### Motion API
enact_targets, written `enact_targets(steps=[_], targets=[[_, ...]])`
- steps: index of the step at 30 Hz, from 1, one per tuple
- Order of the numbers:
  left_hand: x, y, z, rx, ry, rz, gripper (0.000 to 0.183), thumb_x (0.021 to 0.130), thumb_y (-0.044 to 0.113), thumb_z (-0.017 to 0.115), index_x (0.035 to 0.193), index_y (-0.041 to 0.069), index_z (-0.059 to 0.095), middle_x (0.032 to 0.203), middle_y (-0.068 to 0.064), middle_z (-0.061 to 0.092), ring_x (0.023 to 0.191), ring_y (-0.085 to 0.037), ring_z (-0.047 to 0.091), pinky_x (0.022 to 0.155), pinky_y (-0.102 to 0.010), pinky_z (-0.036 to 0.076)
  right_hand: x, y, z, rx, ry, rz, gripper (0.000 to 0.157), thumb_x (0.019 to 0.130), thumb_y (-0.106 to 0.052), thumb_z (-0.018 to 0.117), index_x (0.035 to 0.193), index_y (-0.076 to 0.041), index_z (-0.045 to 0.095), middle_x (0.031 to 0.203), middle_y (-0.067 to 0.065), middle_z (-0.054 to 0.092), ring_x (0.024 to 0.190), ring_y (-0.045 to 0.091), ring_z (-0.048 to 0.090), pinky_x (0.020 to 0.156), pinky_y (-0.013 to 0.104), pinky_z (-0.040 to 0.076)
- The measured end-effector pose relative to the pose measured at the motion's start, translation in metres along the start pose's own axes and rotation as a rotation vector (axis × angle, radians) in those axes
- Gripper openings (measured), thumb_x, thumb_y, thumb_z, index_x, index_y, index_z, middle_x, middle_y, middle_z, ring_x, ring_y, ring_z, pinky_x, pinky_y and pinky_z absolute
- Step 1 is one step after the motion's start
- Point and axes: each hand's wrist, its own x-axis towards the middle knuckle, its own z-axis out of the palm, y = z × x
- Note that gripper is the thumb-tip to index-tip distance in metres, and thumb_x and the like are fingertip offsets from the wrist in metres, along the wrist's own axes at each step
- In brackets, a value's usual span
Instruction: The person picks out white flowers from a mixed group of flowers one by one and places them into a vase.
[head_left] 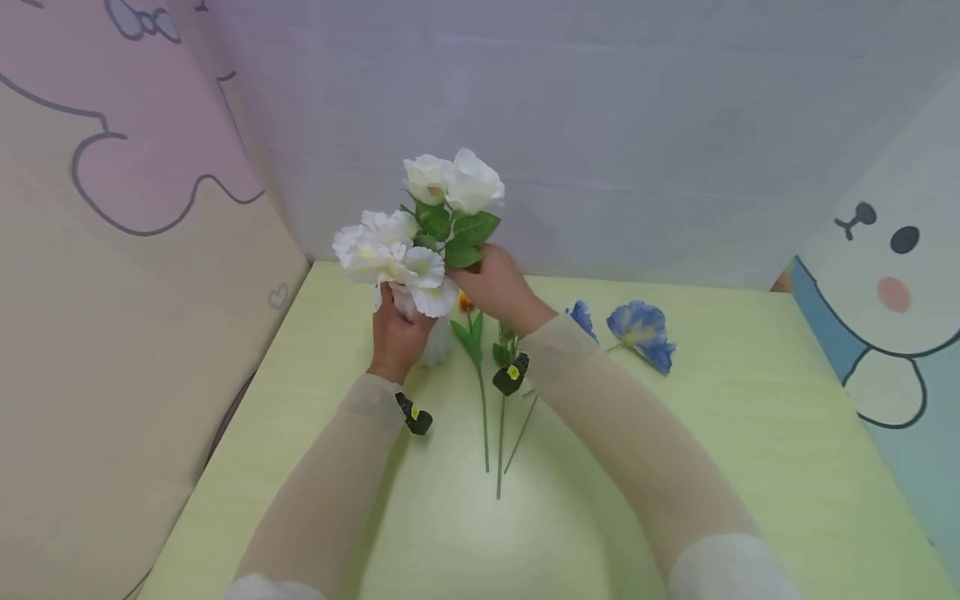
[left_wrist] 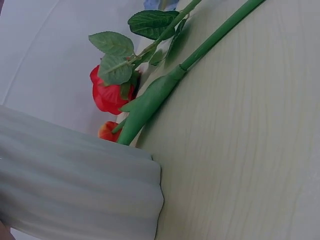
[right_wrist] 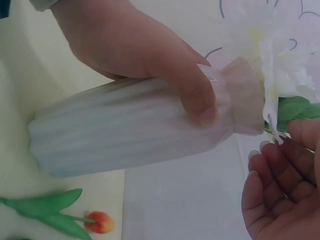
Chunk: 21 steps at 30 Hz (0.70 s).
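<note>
My left hand [head_left: 400, 335] grips a white ribbed vase [right_wrist: 125, 127] near its neck, thumb [right_wrist: 200, 102] along its side. A large ruffled white flower [head_left: 386, 254] rises from the vase mouth and hides much of the vase in the head view. My right hand [head_left: 497, 287] is at the mouth, its thumb and fingers pinching a white rose stem just below the green leaves [head_left: 465, 237]. Two white rose blooms [head_left: 475, 183] stand above those leaves. In the right wrist view, a drooping white petal touches the right fingertips [right_wrist: 265, 145].
Right of the vase, an orange tulip [head_left: 467, 302] lies on the pale yellow table [head_left: 570, 517]. Beside it is a red rose [left_wrist: 107, 95], mostly behind the right arm in the head view. Blue flowers [head_left: 643, 333] lie farther right. A pale wall [head_left: 600, 150] closes off the back.
</note>
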Motion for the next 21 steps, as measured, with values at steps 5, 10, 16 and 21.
enact_targets(steps=[5, 10, 16, 21], targets=[[0.001, 0.001, 0.004, -0.012, -0.007, 0.008, 0.085, 0.086, 0.04, 0.076, 0.154, 0.012, 0.034, 0.131, -0.023, 0.063, 0.116, -0.036, 0.063, 0.1, -0.053, 0.048, -0.025, -0.001, -0.02, -0.066, -0.052, 0.029, 0.033, 0.104, -0.035, 0.061, 0.128, -0.012, 0.065, 0.109, 0.003, 0.07, 0.091, 0.019, 0.064, 0.079, 0.038, 0.054], [0.001, 0.0, 0.004, 0.004, -0.02, -0.003, 0.086, 0.085, 0.044, 0.075, 0.154, 0.011, 0.034, 0.125, -0.024, 0.064, 0.109, -0.038, 0.063, 0.094, -0.056, 0.05, -0.058, -0.004, -0.043, -0.012, -0.004, 0.065, 0.022, 0.104, -0.032, 0.063, 0.118, -0.016, 0.067, 0.109, 0.0, 0.068, 0.097, 0.021, 0.063, 0.085, 0.041, 0.053], [-0.014, -0.004, -0.006, 0.045, -0.038, -0.063, 0.087, 0.084, 0.046, 0.076, 0.153, 0.009, 0.036, 0.125, -0.027, 0.064, 0.11, -0.041, 0.062, 0.092, -0.057, 0.05, -0.113, 0.004, -0.066, 0.025, 0.154, 0.013, 0.024, 0.104, -0.028, 0.064, 0.12, -0.011, 0.067, 0.114, 0.002, 0.067, 0.103, 0.02, 0.063, 0.093, 0.043, 0.05], [-0.021, -0.002, -0.017, 0.091, -0.08, -0.076, 0.095, 0.086, 0.046, 0.077, 0.157, 0.004, 0.03, 0.132, -0.031, 0.06, 0.117, -0.044, 0.06, 0.098, -0.059, 0.048, -0.155, 0.015, -0.078, -0.023, 0.309, -0.026, 0.021, 0.103, -0.019, 0.065, 0.117, -0.004, 0.069, 0.112, 0.006, 0.068, 0.098, 0.016, 0.063, 0.091, 0.031, 0.048]])
